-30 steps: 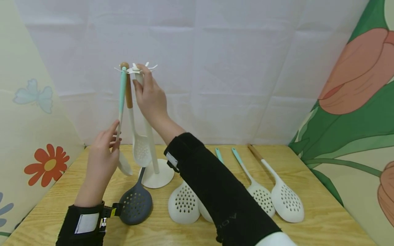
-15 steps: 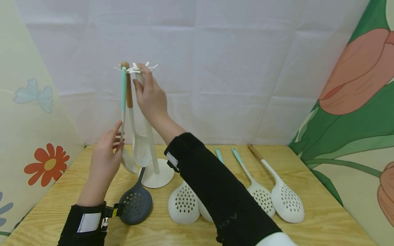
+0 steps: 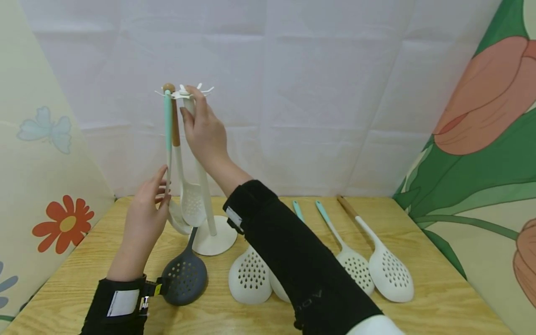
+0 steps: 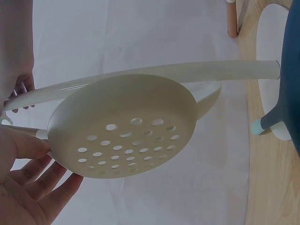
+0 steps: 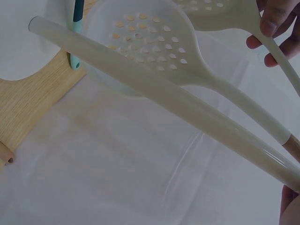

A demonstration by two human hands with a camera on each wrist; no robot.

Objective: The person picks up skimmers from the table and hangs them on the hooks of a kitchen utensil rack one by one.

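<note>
A white stand [image 3: 217,242] rises from the wooden table [image 3: 439,298], with a ring of hooks at its top. My right hand [image 3: 190,109] grips the stand's pole [image 3: 207,204] just below the hooks. A teal-handled skimmer [image 3: 168,125] and a wood-handled skimmer [image 3: 191,204] hang side by side from the hooks. My left hand [image 3: 164,188] lightly pinches the teal-handled skimmer's pale shaft low down. The left wrist view shows a perforated cream head [image 4: 122,136] over my palm, with the pole [image 4: 211,70] behind it. The right wrist view shows the pole [image 5: 164,101] and left fingertips [image 5: 272,23] on a shaft.
A dark grey skimmer [image 3: 184,277] lies on the table in front of the stand's base. Several white skimmers lie to the right, among them one by my right sleeve [image 3: 250,279] and a wood-handled one [image 3: 389,274]. Patterned cloth walls close in the back and sides.
My left hand has swung the teal-handled skimmer's lower end rightward towards the pole, so it hangs nearly straight beside the other. The right hand has stayed on the pole.
</note>
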